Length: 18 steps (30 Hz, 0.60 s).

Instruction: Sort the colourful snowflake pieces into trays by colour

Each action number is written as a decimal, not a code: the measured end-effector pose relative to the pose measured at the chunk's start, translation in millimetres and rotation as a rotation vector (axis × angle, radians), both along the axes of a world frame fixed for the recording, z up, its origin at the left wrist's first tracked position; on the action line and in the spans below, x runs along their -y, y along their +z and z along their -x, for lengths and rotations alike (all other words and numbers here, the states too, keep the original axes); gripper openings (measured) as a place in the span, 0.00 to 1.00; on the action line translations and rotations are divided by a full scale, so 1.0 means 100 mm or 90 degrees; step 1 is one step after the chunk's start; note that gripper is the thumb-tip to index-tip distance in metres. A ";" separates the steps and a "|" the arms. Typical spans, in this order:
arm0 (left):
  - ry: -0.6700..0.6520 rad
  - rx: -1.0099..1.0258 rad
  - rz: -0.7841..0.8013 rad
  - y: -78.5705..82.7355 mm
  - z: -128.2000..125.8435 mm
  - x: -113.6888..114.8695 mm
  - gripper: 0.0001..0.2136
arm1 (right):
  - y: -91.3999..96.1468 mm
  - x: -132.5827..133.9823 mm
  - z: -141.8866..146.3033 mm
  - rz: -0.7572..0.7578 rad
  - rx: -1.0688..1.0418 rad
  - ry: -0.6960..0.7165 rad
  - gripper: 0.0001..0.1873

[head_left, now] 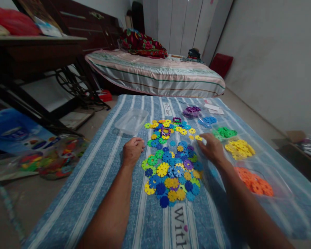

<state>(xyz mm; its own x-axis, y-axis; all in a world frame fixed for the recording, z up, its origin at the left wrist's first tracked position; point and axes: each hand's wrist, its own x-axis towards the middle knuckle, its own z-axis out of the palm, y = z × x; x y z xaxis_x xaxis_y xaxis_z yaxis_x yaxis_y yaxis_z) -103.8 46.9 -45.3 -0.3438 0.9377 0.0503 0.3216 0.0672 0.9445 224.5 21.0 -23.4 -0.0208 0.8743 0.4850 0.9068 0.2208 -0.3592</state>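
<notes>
A pile of notched plastic discs (167,157) in blue, yellow, green and purple spreads over the middle of the striped cloth (103,207). Left of the pile, my left hand (133,151) rests with its fingers curled in; whatever they may hold is hidden. On the other side, my right hand (210,147) has its fingertips closed on a yellow notched disc (198,137) at the pile's right edge. Two purple square-shaped pieces, one (166,131) nearer and one (177,120) farther, lie among the discs at the far end.
Along the right stand clear trays with orange discs (256,183), yellow discs (239,148), green discs (225,132), blue discs (209,120) and purple pieces (192,111). A clear plastic container (132,121) sits at the far left. Beyond is a bed (155,74); a sewing-machine table (38,52) stands left.
</notes>
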 end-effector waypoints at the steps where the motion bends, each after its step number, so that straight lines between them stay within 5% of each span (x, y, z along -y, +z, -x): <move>1: -0.003 -0.001 -0.001 0.00 0.00 0.00 0.10 | -0.07 0.05 0.14 0.010 -0.015 0.055 0.13; 8: -0.004 -0.009 -0.002 0.00 0.00 0.01 0.10 | -0.13 0.27 0.80 0.094 0.029 0.289 0.17; 12: -0.009 -0.015 -0.005 -0.01 0.00 0.01 0.10 | -0.10 0.31 0.94 0.123 0.081 0.333 0.22; 18: -0.013 -0.013 -0.002 -0.03 0.00 0.02 0.10 | -0.17 0.31 0.98 0.135 0.074 0.341 0.11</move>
